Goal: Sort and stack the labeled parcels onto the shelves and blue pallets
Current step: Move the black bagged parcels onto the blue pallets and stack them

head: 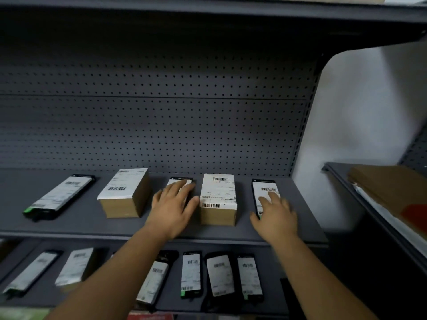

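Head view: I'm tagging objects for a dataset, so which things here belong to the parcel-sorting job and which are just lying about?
Job:
- left hand, flat on a black parcel
- right hand, flat on the rightmost black parcel
- two labeled cardboard boxes
- black parcel at far left
- parcels on lower shelf
- grey shelf

Just there:
- pegboard back panel
- white wall

A single head-worn wide-angle view looks forward and slightly down from close range at a grey metal shelf with a pegboard back panel, both forearms reaching in from the bottom edge.
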A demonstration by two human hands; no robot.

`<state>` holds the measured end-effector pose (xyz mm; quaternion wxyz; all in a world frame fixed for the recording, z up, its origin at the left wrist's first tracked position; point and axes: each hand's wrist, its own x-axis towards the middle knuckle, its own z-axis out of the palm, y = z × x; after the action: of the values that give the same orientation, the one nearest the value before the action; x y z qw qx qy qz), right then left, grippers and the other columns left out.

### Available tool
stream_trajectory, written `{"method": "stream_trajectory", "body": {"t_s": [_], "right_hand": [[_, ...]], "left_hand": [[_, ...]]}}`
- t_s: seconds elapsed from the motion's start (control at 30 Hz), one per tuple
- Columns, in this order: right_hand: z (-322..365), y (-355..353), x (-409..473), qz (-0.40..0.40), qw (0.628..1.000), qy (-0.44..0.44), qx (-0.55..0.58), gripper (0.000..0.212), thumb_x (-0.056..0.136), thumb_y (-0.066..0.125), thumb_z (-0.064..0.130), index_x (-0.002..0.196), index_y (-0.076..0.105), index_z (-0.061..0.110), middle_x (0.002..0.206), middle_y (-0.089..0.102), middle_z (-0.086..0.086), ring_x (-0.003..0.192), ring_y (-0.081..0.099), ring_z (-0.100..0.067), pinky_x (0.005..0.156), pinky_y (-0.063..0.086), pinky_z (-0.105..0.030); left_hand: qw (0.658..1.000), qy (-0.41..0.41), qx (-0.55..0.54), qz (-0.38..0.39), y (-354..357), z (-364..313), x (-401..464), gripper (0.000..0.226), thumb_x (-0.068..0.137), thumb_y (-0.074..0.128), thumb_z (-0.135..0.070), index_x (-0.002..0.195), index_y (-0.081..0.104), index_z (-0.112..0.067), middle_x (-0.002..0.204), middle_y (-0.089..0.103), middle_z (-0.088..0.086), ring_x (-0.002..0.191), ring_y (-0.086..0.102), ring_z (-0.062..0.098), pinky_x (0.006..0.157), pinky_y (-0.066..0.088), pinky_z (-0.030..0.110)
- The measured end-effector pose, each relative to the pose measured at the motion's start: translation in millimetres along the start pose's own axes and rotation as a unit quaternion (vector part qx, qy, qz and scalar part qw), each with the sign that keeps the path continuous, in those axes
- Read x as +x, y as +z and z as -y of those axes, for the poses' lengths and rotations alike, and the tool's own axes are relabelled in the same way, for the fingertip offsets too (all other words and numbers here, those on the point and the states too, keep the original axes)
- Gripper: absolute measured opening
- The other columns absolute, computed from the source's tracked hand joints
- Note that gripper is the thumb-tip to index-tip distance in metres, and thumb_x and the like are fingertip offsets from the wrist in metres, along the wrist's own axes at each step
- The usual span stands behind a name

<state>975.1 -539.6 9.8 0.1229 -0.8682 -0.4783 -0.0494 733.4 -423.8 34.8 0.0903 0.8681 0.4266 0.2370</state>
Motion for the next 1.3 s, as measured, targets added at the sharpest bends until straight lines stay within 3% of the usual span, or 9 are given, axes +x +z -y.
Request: {"method": "stream_trajectory", "body": {"t_s": [0.23,0.47,0.8,1.03,1.3], "right_hand": [[2.6,7.2,1.6,0.029,0.999,0.021,-0.005,0.056,0.091,0.047,0.042,0.142,0.038,0.023,0.149,0.032,0.001,0.131,0.03,-0.026,0.089,0.045,-0.039],[3.5,7.6,0.0,0.019,1.0,0.017,-0.008,0.056,0.091,0.046,0.041,0.144,0.038,0.023,0.152,0.029,-0.001,0.132,0.03,-0.026,0.091,0.042,-0.038],[7.6,-5.3,-2.7,-0.068,0.997,0.009,0.03,0.057,0.087,0.053,0.036,0.142,0.043,0.021,0.148,0.039,-0.004,0.128,0.037,-0.03,0.089,0.044,-0.043],[40.8,-46.7,5.4,-0.149,0.986,-0.028,0.069,0.056,0.087,0.055,0.036,0.14,0.047,0.02,0.147,0.042,-0.004,0.131,0.036,-0.029,0.091,0.044,-0.045],[89.7,-50.1,0.5,-0.156,0.981,-0.075,0.084,0.055,0.088,0.053,0.037,0.14,0.047,0.022,0.147,0.042,-0.001,0.133,0.035,-0.028,0.092,0.044,-0.046]], "left_hand": [[0.998,-0.053,0.027,0.01,11.3,20.0,-0.2,0.05,0.099,0.034,-0.05,0.146,0.035,-0.034,0.155,0.03,-0.008,0.142,0.021,0.014,0.115,0.012,0.043],[0.999,-0.041,0.024,0.012,18.7,24.9,-0.8,0.051,0.098,0.038,-0.051,0.145,0.036,-0.034,0.155,0.03,-0.007,0.142,0.023,0.017,0.115,0.014,0.046],[0.996,-0.035,0.066,0.051,21.3,28.8,3.6,0.058,0.096,0.041,-0.053,0.149,0.027,-0.035,0.159,0.02,-0.006,0.145,0.013,0.018,0.117,0.009,0.046],[0.99,-0.047,0.098,0.086,19.6,34.1,12.0,0.063,0.094,0.041,-0.056,0.15,0.019,-0.038,0.161,0.012,-0.006,0.146,0.009,0.02,0.118,0.009,0.049],[0.987,-0.044,0.086,0.126,20.2,40.2,8.0,0.065,0.094,0.04,-0.056,0.151,0.019,-0.033,0.162,0.006,-0.005,0.147,0.005,0.023,0.117,0.013,0.051]]}}
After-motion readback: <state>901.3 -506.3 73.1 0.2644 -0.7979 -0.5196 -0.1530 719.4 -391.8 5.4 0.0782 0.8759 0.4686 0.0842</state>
